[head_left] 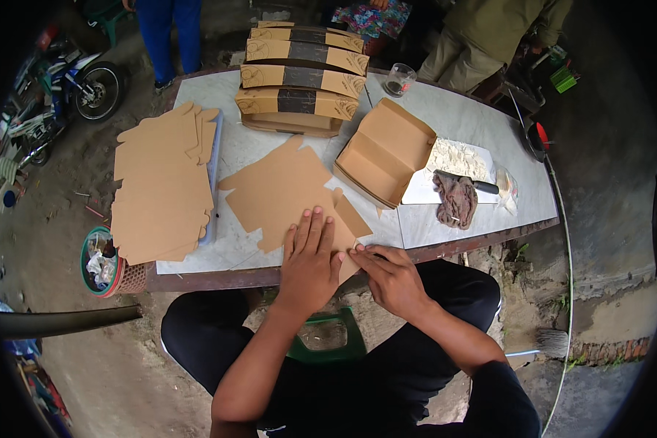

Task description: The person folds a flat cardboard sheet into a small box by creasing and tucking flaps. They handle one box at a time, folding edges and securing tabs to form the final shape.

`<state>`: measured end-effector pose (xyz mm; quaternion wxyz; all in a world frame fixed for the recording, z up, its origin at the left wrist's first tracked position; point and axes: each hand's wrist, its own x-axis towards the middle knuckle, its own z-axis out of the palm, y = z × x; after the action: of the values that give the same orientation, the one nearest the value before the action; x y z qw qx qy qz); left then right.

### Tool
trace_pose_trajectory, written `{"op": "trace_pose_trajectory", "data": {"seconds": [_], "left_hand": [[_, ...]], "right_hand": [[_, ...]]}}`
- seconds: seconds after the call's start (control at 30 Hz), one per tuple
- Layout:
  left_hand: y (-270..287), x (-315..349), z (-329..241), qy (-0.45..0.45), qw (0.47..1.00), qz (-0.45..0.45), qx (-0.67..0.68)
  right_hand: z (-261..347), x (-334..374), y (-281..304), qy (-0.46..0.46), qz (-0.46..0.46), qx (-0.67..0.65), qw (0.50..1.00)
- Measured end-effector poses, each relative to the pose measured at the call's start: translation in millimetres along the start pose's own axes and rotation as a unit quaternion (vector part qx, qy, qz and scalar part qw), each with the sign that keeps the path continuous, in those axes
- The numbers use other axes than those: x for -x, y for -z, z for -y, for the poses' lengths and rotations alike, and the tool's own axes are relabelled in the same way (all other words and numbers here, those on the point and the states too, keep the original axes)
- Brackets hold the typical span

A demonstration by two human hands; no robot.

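While left hand (310, 259) flattens cardboard blank (281, 191), right hand (388, 276) folds.

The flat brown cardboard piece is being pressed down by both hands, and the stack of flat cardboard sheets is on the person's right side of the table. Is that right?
Not quite. The left hand and right hand do press the flat cardboard piece, but the stack of flat cardboard sheets lies on the person's left side of the table, not the right. The head view shows it.
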<state>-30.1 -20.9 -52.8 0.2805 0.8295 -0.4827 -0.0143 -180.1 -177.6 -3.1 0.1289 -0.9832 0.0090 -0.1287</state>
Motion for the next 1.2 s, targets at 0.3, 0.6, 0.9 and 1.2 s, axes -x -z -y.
{"op": "trace_pose_trajectory", "data": {"seconds": [0.3,0.6,0.9,1.2], "left_hand": [[96.8,32.6,17.1,-0.040,0.987,0.155,0.021],[81.5,29.1,18.2,-0.043,0.980,0.174,0.083],[80.6,22.5,43.6,-0.080,0.978,0.161,0.105],[79.4,-21.9,15.5,-0.006,0.960,0.276,0.037]], "right_hand": [[-9.1,-9.9,4.2,-0.044,-0.027,-0.108,0.993],[14.7,-13.6,3.5,-0.018,-0.001,-0.053,0.998],[0.9,-17.3,-13.5,0.009,0.006,-0.109,0.994],[5.1,-17.5,-12.9,0.019,-0.004,-0.128,0.992]]}}
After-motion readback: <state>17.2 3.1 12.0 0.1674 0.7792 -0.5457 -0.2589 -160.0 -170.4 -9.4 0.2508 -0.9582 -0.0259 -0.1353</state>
